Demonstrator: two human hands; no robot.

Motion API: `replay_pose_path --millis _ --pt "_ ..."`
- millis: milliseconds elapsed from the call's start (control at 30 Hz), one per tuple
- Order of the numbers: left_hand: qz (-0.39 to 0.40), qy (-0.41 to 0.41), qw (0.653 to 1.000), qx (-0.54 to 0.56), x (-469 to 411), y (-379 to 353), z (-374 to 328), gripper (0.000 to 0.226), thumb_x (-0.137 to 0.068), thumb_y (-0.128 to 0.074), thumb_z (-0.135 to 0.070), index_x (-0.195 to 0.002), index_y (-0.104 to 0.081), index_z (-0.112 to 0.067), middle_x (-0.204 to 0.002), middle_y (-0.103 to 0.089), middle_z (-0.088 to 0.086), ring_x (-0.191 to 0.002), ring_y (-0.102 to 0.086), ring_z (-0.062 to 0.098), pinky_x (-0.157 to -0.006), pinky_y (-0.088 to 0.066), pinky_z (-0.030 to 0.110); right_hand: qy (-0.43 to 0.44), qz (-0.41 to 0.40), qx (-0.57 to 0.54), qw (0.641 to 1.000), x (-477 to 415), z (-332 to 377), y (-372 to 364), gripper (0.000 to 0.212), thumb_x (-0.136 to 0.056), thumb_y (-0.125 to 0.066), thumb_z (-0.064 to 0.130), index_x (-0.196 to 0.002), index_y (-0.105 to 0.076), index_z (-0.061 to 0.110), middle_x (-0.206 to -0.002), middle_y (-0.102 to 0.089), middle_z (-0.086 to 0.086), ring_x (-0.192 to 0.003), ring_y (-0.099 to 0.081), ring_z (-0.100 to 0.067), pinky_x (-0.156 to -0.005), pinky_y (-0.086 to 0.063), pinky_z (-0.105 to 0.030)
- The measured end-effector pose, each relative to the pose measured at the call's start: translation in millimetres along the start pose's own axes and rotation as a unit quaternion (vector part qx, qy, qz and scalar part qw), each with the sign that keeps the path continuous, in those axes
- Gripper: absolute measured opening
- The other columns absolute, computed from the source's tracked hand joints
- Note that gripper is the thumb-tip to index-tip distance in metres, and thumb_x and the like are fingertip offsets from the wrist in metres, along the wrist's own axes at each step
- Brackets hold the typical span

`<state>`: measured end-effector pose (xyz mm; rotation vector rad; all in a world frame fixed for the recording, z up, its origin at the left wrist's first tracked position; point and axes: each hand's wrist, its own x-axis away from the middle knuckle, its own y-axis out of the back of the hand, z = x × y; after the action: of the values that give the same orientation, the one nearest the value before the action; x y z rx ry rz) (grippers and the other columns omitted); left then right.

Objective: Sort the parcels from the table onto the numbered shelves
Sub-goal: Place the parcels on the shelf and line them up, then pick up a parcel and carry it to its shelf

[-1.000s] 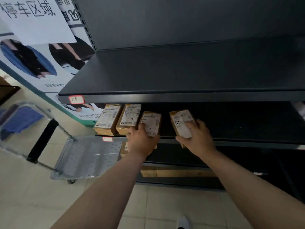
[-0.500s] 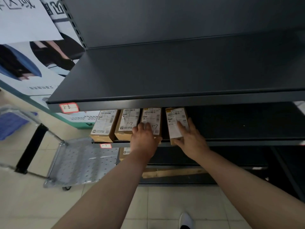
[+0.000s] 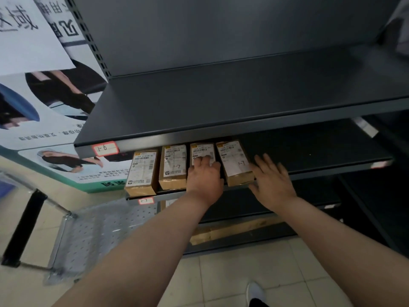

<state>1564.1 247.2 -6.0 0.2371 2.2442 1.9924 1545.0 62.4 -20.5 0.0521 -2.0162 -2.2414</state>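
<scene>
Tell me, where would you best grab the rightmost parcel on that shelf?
Take the rightmost parcel by its near short end, from the front: the upper shelf overhangs it, a neighbouring parcel crowds its left side, and that end sits at the shelf's edge.

Bare forearms (image 3: 155, 240), a white shoe (image 3: 254, 292), dark trouser hem (image 3: 257, 304).

Shelf (image 3: 309, 149): four parcels (image 3: 141, 171) in row.
Left hand (image 3: 204, 178): rests on third parcel (image 3: 202, 149).
Right hand (image 3: 273, 182): spread beside fourth parcel (image 3: 234, 162).
</scene>
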Motion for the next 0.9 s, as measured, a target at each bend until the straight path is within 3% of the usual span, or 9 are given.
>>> replay_pose_path --millis 233,467,633,800,900 --pt "0.045 -0.133 0.99 -0.01 21.9 3.8 -28.6 0.039 -0.094 -0.052 -0.03 -0.131 -0.052 -0.016 -0.129 -0.052 0.007 -0.117 -0.044 0.026 -0.093 -0.045 0.041 -0.117 0.063 0.005 0.991 74.3 -1.8 1.1 0.059 -0.098 -0.044 0.042 -0.151 -0.026 0.022 -0.161 -0.014 0.001 -0.149 -0.003 -0.02 -0.12 -0.009 -0.044" --pt "0.117 -0.272 0.955 -0.001 55.4 -17.8 -91.9 0.034 -0.096 -0.051 -0.025 -0.127 -0.056 -0.015 -0.124 -0.057 0.009 -0.116 -0.048 0.028 -0.09 -0.048 0.041 -0.253 0.081 -0.037 0.963 195.9 -28.1 -11.5 0.057 -0.099 -0.039 0.045 -0.151 -0.025 0.024 -0.161 -0.014 0.001 -0.149 -0.002 -0.02 -0.119 -0.01 -0.043" --pt "0.191 -0.374 0.906 -0.046 93.1 -28.9 -158.3 0.037 -0.093 -0.052 -0.028 -0.128 -0.054 -0.015 -0.125 -0.055 0.009 -0.117 -0.046 0.03 -0.089 -0.047 0.041 -0.355 0.094 -0.067 0.928 290.6 -49.3 -15.8 0.06 -0.099 -0.041 0.046 -0.152 -0.024 0.023 -0.16 -0.017 -0.001 -0.149 -0.009 -0.02 -0.119 -0.015 -0.04" --pt "0.209 -0.46 0.861 -0.06 153.5 -32.9 -237.3 0.037 -0.095 -0.052 -0.032 -0.13 -0.053 -0.019 -0.126 -0.054 0.007 -0.121 -0.045 0.028 -0.095 -0.045 0.04 -0.435 0.074 -0.085 0.893 391.9 -60.7 -19.4 0.06 -0.099 -0.041 0.047 -0.151 -0.025 0.023 -0.158 -0.023 -0.002 -0.146 -0.019 -0.021 -0.116 -0.025 -0.039" --pt "0.219 -0.509 0.83 -0.058 205.2 -36.7 -289.6 0.04 -0.096 -0.052 -0.034 -0.134 -0.051 -0.022 -0.129 -0.053 0.005 -0.121 -0.045 0.026 -0.096 -0.045 0.041 -0.487 0.064 -0.094 0.866 462.8 -61.4 -20.7 0.059 -0.099 -0.041 0.046 -0.151 -0.025 0.023 -0.157 -0.025 -0.002 -0.146 -0.019 -0.022 -0.116 -0.023 -0.039"
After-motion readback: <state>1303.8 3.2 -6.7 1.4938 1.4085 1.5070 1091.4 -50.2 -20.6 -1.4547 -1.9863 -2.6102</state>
